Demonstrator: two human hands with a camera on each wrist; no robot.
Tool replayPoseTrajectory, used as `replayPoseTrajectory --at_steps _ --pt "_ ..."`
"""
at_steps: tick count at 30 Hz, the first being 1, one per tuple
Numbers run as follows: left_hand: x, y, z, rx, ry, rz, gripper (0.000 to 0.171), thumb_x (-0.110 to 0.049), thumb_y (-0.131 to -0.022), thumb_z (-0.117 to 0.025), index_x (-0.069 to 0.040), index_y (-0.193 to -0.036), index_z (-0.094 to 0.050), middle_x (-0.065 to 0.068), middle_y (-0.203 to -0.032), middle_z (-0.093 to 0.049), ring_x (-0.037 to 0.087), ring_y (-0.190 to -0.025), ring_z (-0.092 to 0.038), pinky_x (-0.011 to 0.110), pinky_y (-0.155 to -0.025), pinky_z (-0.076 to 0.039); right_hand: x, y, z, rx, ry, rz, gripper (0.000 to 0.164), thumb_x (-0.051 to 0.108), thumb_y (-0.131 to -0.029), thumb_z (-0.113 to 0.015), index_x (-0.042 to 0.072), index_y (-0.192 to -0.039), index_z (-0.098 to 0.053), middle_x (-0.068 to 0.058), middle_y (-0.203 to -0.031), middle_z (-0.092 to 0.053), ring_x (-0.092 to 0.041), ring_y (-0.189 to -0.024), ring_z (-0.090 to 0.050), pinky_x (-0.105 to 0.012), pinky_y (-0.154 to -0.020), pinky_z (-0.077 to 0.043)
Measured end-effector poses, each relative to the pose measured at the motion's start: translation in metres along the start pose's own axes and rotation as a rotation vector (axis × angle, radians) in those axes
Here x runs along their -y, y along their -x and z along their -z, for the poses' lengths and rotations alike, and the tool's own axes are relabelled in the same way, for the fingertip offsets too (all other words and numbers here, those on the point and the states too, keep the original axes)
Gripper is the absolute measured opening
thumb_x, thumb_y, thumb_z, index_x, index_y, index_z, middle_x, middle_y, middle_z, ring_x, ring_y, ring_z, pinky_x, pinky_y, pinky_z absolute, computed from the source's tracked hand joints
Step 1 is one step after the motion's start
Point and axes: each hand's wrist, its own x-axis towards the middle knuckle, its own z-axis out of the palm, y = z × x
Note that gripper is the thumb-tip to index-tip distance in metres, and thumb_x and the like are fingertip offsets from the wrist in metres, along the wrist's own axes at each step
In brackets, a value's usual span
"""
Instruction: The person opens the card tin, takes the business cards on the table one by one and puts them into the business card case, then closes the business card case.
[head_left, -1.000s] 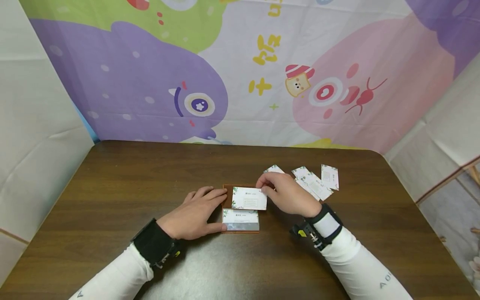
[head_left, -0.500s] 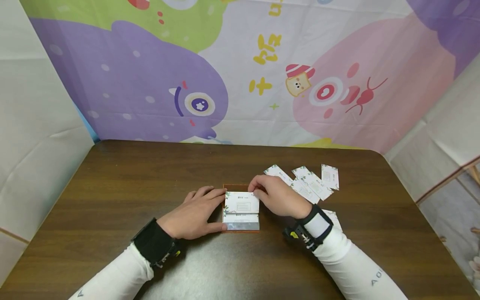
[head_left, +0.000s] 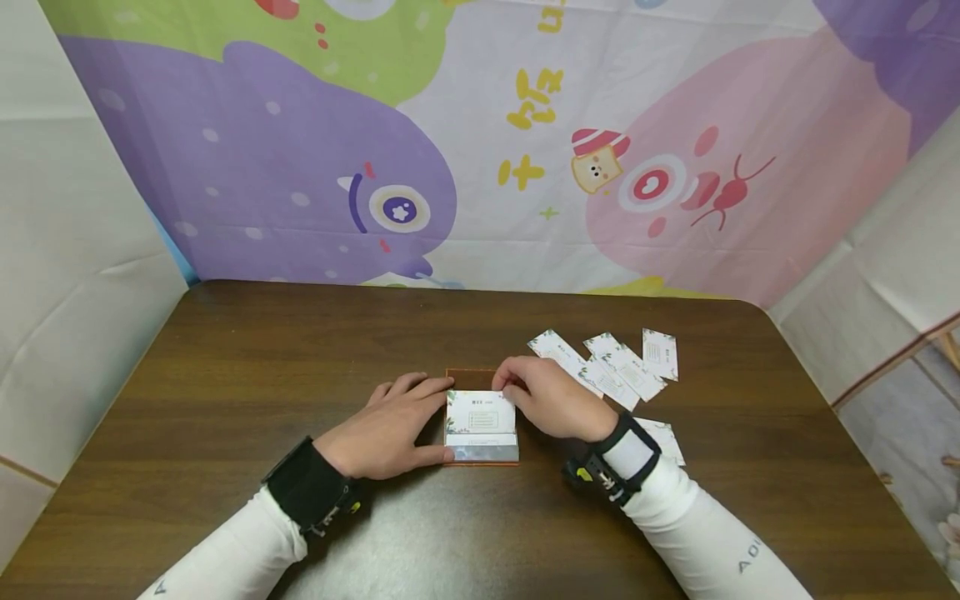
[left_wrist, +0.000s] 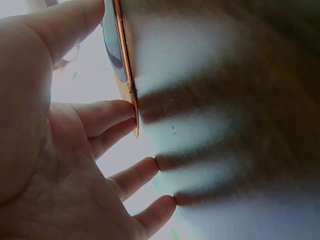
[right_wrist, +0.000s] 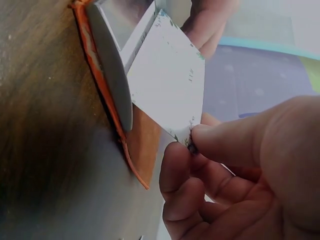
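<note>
A brown card holder (head_left: 470, 378) with a grey pocket strip along its near side lies on the table. My right hand (head_left: 558, 398) pinches the far right corner of a white business card (head_left: 481, 408) with green leaf prints. That card is tilted, its near edge at the pocket, as the right wrist view shows of the card (right_wrist: 167, 75). Part of another card shows below it in the pocket. Along the holder's left side, my left hand (head_left: 393, 425) rests with fingers extended; thumb and fingertips touch the holder's edge (left_wrist: 134, 97), while other fingertips touch the table.
Several loose white cards (head_left: 628, 369) lie fanned and overlapping beyond my right hand. One more card (head_left: 663, 439) is partly covered by the right wrist. A patterned cloth (head_left: 480, 167) hangs behind the brown table (head_left: 300, 333).
My right hand has brought the card left and then toward me, down against the pocket of the holder. The left hand has stayed in place.
</note>
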Motion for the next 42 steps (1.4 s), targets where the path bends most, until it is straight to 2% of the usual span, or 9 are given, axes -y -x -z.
replayPoseTrajectory --at_steps 14,33,42 --pt "0.000 0.001 0.001 -0.002 0.010 -0.014 0.083 -0.053 -0.100 -0.072 -0.005 -0.161 -0.045 0.010 -0.169 -0.038 0.042 -0.156 -0.028 0.070 -0.115 -0.029 -0.003 0.006 -0.005 0.074 0.020 0.030 0.014 0.007 -0.107 -0.060 0.013 -0.106 -0.073 0.006 -0.091 -0.066 -0.010 -0.079 -0.059 -0.032 -0.076 -0.052" --pt "0.000 0.002 0.001 0.005 0.010 -0.005 0.084 -0.055 -0.099 -0.071 -0.005 -0.162 -0.045 0.010 -0.169 -0.037 0.041 -0.156 -0.027 0.070 -0.116 -0.028 -0.002 0.011 -0.011 0.110 0.019 0.052 0.013 0.006 -0.105 -0.061 0.012 -0.107 -0.073 0.008 -0.090 -0.065 -0.010 -0.078 -0.059 -0.033 -0.076 -0.052" --pt "0.000 0.002 0.001 -0.001 0.007 -0.009 0.083 -0.054 -0.100 -0.071 -0.005 -0.161 -0.046 0.010 -0.169 -0.038 0.041 -0.156 -0.027 0.070 -0.116 -0.029 -0.002 0.012 -0.013 0.124 0.060 0.057 0.014 0.007 -0.105 -0.062 0.013 -0.108 -0.074 0.005 -0.101 -0.067 -0.012 -0.086 -0.060 -0.034 -0.080 -0.052"
